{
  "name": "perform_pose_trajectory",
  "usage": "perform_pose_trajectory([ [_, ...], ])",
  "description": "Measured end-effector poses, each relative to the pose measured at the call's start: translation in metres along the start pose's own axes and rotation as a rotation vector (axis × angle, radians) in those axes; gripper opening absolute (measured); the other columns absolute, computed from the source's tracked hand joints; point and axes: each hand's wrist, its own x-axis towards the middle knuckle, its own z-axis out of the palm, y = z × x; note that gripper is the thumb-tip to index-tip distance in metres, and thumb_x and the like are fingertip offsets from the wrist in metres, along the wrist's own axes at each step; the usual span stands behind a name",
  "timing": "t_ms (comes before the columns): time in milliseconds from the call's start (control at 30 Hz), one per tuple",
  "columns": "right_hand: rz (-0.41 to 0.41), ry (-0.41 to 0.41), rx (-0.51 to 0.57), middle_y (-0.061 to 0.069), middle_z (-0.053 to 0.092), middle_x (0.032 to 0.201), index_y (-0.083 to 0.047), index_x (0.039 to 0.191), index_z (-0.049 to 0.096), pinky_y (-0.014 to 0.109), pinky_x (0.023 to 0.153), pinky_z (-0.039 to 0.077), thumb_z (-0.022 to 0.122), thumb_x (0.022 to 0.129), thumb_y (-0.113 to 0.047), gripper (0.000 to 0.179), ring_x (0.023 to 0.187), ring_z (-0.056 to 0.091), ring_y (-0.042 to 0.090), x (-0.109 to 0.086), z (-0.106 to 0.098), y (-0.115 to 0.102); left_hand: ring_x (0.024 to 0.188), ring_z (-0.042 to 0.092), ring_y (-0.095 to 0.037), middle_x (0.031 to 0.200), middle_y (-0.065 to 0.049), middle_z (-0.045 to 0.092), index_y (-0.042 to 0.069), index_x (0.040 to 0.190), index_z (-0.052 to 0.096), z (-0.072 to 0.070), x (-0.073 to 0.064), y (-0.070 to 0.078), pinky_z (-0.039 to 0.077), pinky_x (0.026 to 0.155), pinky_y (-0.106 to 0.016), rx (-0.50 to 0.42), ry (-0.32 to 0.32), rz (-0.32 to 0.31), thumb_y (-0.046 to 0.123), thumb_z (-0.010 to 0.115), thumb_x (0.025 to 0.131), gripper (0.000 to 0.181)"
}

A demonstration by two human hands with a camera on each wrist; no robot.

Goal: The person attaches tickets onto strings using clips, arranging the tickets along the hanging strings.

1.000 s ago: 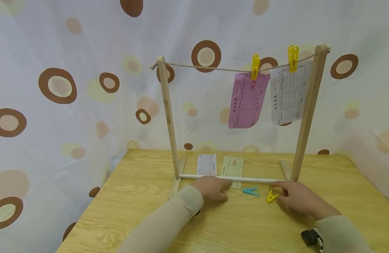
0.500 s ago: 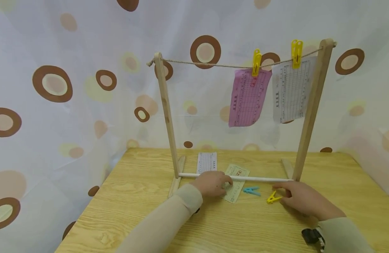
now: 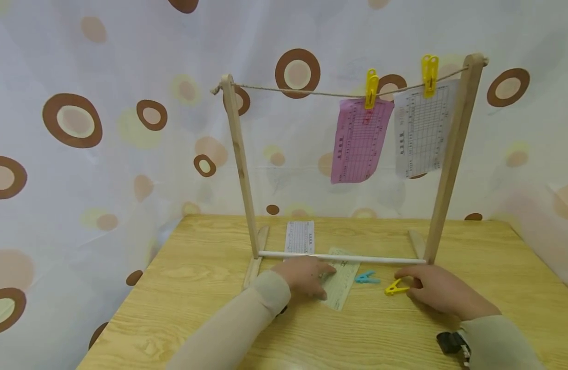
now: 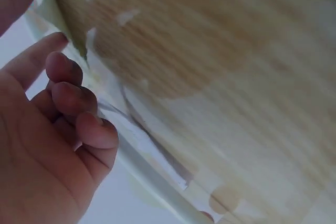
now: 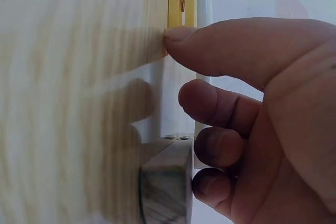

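Note:
A pale green printed slip (image 3: 343, 282) lies slantwise on the table, its far end by the white crossbar (image 3: 381, 260). My left hand (image 3: 302, 275) touches it with outstretched index finger and thumb, the two tips apart. In the left wrist view, the slip's edge (image 4: 56, 14) bends up beside those fingers, while the other fingers curl loosely. My right hand (image 3: 443, 290) is at a yellow clothespin (image 3: 395, 288) lying on its side. The right wrist view shows the thumb tip at the clothespin's end (image 5: 188, 17); the index finger stays apart from the thumb.
A blue clothespin (image 3: 367, 278) lies between the hands. Behind the crossbar is a white printed slip (image 3: 300, 237). From the wooden frame's rope (image 3: 302, 92) hang a pink slip (image 3: 360, 144) and a white slip (image 3: 424, 133), held by yellow clothespins (image 3: 371, 88). A spotted curtain (image 3: 127, 61) stands behind.
The green slip has slid toward me and turned slantwise under my left hand. The yellow clothespin has turned and shifted slightly at my right thumb.

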Motion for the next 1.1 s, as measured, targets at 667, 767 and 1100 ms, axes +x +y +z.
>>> perform_pose_trajectory([
  [667,-0.011,0.007,-0.033,-0.008,0.051,0.076,-0.017,0.124,0.069,0.033,0.063,0.038,0.067,0.093,-0.012,0.032,0.065,0.043,0.008,0.001,0.01,-0.002,0.066,0.05,-0.005,0.076,0.014,0.057,0.024,0.08,0.065,0.004,-0.047,0.004,0.043,0.061,-0.025,-0.149,0.041,0.011,0.033,0.077,0.09,0.018],
  [767,-0.015,0.006,-0.023,-0.008,0.05,0.076,-0.016,0.126,0.068,0.032,0.063,0.038,0.067,0.094,-0.012,0.032,0.065,0.043,0.007,0.002,0.011,-0.003,0.072,0.054,-0.007,0.085,0.013,0.061,0.021,0.098,0.071,0.001,-0.047,-0.009,0.046,0.067,-0.027,-0.236,0.106,-0.041,0.032,0.076,0.091,0.014],
  [1100,-0.011,-0.025,-0.002,-0.005,0.048,0.074,-0.011,0.134,0.064,0.031,0.06,0.036,0.067,0.095,-0.015,0.039,0.061,0.04,0.007,0.002,0.002,0.0,0.098,0.059,-0.011,0.124,0.004,0.066,0.013,0.138,0.062,0.003,-0.039,-0.029,0.048,0.09,-0.033,-0.256,0.134,-0.113,0.033,0.079,0.088,0.056],
])
